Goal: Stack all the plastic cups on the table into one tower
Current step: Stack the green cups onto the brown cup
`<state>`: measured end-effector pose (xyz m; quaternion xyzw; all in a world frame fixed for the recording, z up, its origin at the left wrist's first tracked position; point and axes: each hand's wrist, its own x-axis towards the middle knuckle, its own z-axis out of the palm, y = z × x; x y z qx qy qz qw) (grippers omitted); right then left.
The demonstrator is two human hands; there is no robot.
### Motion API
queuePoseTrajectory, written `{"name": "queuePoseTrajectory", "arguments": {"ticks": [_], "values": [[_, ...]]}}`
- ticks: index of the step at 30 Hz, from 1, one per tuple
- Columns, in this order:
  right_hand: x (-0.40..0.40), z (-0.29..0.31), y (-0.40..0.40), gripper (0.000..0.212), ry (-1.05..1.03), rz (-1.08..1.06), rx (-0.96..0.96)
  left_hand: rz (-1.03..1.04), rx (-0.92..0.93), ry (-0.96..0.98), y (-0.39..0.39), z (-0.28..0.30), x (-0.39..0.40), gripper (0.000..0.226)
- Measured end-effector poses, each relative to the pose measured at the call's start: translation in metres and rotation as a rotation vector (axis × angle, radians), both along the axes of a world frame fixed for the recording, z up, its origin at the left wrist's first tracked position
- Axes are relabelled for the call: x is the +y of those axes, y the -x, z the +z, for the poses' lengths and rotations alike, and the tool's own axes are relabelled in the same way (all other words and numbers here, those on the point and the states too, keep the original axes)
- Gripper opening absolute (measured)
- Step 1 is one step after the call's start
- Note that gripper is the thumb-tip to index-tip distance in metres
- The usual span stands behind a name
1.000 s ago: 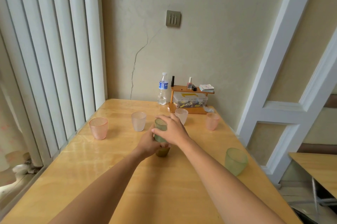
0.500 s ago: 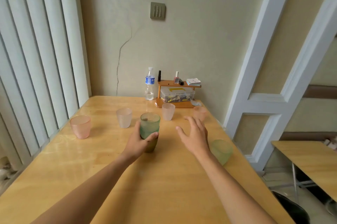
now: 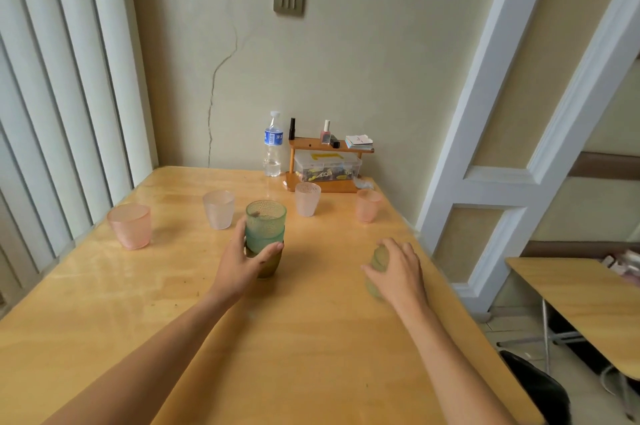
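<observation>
Two nested green cups (image 3: 265, 234) | frosted, textured; left hand (image 3: 242, 260) gripping

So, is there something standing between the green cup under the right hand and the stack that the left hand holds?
Nothing visible does. The right hand covers the light green cup near the table's right edge, and only bare table top lies between it and the stack gripped by the left hand. The other cups stand farther back.
</observation>
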<state>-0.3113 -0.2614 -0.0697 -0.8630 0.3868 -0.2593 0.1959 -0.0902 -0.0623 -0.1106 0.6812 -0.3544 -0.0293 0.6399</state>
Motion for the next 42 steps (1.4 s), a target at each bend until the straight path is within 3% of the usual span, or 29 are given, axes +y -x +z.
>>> {"name": "queuePoseTrajectory", "arguments": {"ticks": [3,7,12,21,26,30,35,39,42], "values": [[0.024,0.028,-0.025,0.067,0.038,0.155,-0.239,0.000,-0.013,-0.029,0.001,0.001,0.001,0.065],[0.061,0.079,-0.071,0.057,0.236,0.332,-0.460,-0.021,-0.042,-0.071,-0.001,0.004,0.004,0.065],[0.097,0.114,-0.131,0.058,0.264,0.525,-0.400,-0.040,-0.049,-0.075,-0.010,0.008,0.007,0.070],[0.097,0.069,-0.173,0.055,0.249,0.564,-0.176,-0.068,-0.057,-0.078,-0.016,0.004,0.008,0.078],[0.097,0.052,-0.175,0.060,0.208,0.521,-0.358,-0.054,-0.086,-0.075,-0.016,0.001,0.007,0.073],[0.103,0.035,-0.174,0.095,0.033,0.497,-0.551,-0.058,-0.088,-0.077,-0.015,-0.001,0.009,0.074],[0.103,0.009,-0.174,0.112,-0.102,0.497,-0.633,-0.113,-0.055,-0.155,-0.018,0.002,0.014,0.075],[0.107,-0.026,-0.171,0.094,-0.273,0.472,-0.655,-0.195,-0.073,-0.295,-0.030,0.003,0.030,0.098],[0.108,-0.047,-0.171,0.078,-0.355,0.425,-0.662,-0.193,-0.084,-0.365,-0.042,0.010,0.054,0.102]]}}
